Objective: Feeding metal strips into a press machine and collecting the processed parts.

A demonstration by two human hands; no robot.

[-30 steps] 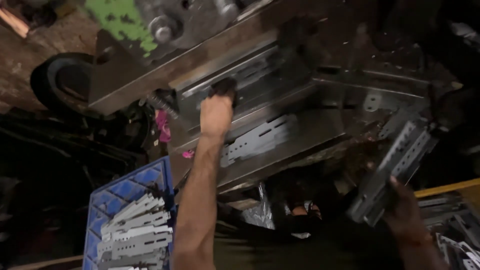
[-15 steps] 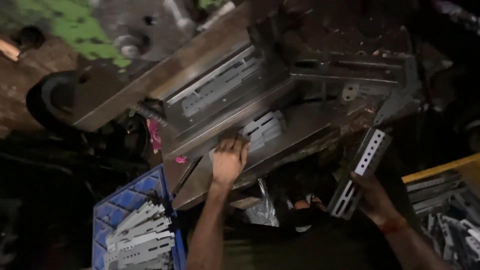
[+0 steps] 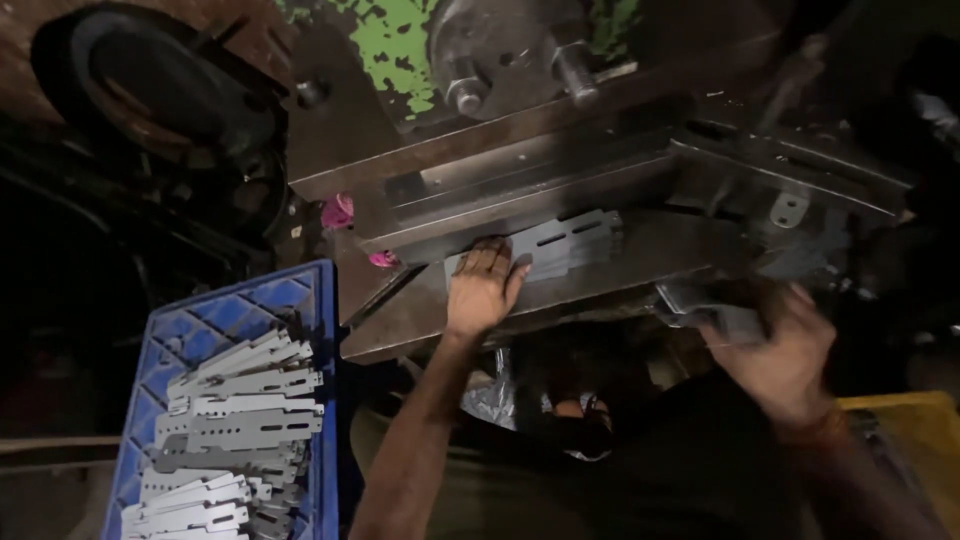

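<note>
My left hand (image 3: 481, 288) rests palm down on the left end of a flat slotted metal plate (image 3: 562, 244) that lies on the steel bed (image 3: 560, 285) of a press machine. My right hand (image 3: 775, 352) is at the right below the bed's front edge, curled around a bent grey metal bracket (image 3: 712, 312), which is blurred. The two hands are well apart.
A blue plastic crate (image 3: 236, 330) at the lower left holds several stacked slotted metal plates (image 3: 238, 420). A yellow bin edge (image 3: 915, 425) shows at the lower right. The machine's green-flecked body (image 3: 400, 50) and a dark wheel (image 3: 160, 90) lie beyond. Pink scraps (image 3: 338, 212) sit by the bed.
My left hand has drawn back from the die toward the bed's front and now lies on a plate. My right hand has moved the bracket down and inward.
</note>
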